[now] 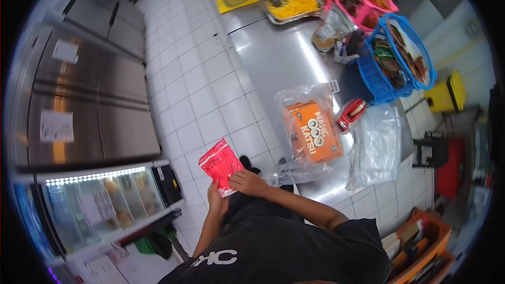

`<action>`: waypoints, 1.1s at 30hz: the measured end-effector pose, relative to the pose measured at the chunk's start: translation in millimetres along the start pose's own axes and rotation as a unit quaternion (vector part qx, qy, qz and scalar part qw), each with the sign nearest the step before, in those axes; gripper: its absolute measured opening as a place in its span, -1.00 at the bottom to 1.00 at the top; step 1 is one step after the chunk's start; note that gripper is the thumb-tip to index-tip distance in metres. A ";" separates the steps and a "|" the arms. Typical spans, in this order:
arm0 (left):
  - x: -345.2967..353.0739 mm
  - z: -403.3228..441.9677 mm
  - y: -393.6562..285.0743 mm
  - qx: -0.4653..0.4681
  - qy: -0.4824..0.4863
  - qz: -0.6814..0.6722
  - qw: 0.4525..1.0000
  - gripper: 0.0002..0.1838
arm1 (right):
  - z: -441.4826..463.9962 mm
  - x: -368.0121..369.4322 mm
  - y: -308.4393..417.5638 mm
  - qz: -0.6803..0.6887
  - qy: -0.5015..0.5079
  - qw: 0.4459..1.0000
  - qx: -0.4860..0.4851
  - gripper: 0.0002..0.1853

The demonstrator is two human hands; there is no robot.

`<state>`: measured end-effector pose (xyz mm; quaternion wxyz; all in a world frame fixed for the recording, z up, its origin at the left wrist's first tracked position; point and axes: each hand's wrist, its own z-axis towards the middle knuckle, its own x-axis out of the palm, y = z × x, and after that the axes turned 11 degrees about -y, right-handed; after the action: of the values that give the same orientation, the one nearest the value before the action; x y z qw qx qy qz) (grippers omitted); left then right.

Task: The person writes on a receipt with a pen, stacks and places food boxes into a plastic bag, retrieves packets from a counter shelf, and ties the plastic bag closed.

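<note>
At the lower centre of the frame, the left hand (214,198) is gripping the lower edge of a pink packet (221,165), and the right hand (248,183) is pressing its fingers onto the packet's lower right side. To the right, an orange box (314,131) in clear plastic is sitting on the steel table (258,47), with a red tape dispenser (351,114) beside it and clear bags (377,144) lying beyond. Toward the top, a tray (290,20) is holding yellow shreds, while blue baskets (372,80) are standing at upper right.
</note>
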<state>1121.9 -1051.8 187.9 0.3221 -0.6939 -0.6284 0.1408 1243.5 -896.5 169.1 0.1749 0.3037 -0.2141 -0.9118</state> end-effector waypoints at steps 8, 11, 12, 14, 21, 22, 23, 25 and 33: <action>150.7 107.5 -160.4 0.563 0.212 0.477 0.641 -0.37 | 87.0 17.3 -69.5 0.087 0.092 0.990 0.066 -0.90; 176.6 201.0 -157.8 0.312 0.585 0.608 0.437 -0.43 | 115.8 58.4 -97.1 0.149 0.127 0.974 0.117 -0.85; 169.1 245.2 -154.4 0.206 0.624 0.618 0.432 -0.41 | 113.9 84.5 -112.2 0.144 0.090 0.980 0.104 -0.84; 157.3 267.7 -155.5 -0.215 0.477 0.511 0.681 -0.48 | 129.7 80.6 -116.0 0.248 0.003 0.947 0.205 -0.93; 233.6 281.9 -137.2 -0.252 0.508 0.620 0.542 -0.49 | 171.2 -8.6 -106.8 0.124 0.006 0.940 0.319 -0.87; 246.1 285.3 -135.4 -0.250 0.513 0.630 0.527 -0.49 | 169.0 -18.5 -113.6 0.112 -0.032 0.941 0.319 -0.87; 259.3 286.3 -133.7 -0.248 0.520 0.633 0.518 -0.49 | 159.6 -32.1 -123.3 0.073 -0.029 0.935 0.347 -0.86; 288.8 294.1 -136.3 -0.240 0.528 0.645 0.497 -0.49 | 157.6 -44.8 -136.1 0.039 -0.083 0.938 0.334 -0.84; 371.4 293.7 -129.0 -0.211 0.525 0.688 0.454 -0.49 | 180.1 -30.5 -171.9 0.167 -0.218 0.879 0.391 -0.79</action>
<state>908.2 -614.4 125.0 0.2331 -0.8895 0.3310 -0.2117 1120.8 -686.0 228.7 0.1403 0.1007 -0.6330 -0.7547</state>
